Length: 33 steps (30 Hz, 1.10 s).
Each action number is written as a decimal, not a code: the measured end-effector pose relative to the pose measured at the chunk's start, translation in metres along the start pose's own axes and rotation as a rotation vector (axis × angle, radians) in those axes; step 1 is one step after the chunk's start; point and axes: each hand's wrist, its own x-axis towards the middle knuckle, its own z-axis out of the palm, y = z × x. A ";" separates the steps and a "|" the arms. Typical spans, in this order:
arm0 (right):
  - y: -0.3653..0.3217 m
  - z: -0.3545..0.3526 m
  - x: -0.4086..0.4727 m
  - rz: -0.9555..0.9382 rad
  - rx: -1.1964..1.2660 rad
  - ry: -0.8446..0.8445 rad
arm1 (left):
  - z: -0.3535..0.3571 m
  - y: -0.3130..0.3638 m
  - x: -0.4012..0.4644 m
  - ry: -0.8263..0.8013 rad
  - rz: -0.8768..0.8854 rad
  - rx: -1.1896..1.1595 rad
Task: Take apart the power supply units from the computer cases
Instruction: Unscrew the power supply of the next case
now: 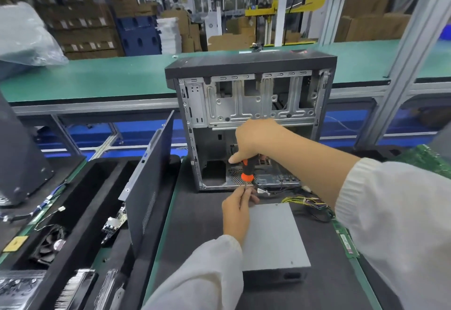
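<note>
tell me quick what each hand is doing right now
Left hand: closed, pinching the screwdriver shaft near its tip.
Right hand: closed around the screwdriver's handle.

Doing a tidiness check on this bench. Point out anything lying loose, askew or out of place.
The side panel is off the computer case and stands tilted on edge beside it. A loose wire bundle sprawls behind the grey power supply. Memory sticks lie along the mat's right edge. Nothing looks damaged.

Green-topped benches — stacked cardboard boxes behind aluminium framing
</note>
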 end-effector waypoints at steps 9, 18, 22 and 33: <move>0.005 0.017 0.011 -0.109 -0.061 0.212 | 0.002 -0.007 0.004 -0.022 -0.023 -0.046; 0.023 0.009 -0.002 -0.487 -0.011 0.046 | -0.002 -0.005 0.001 -0.048 -0.001 -0.076; 0.024 0.000 -0.008 -0.448 0.058 0.013 | -0.004 -0.002 -0.001 -0.061 -0.015 -0.066; 0.022 0.017 -0.008 -0.305 -0.095 0.129 | -0.003 -0.005 0.001 -0.086 0.003 -0.013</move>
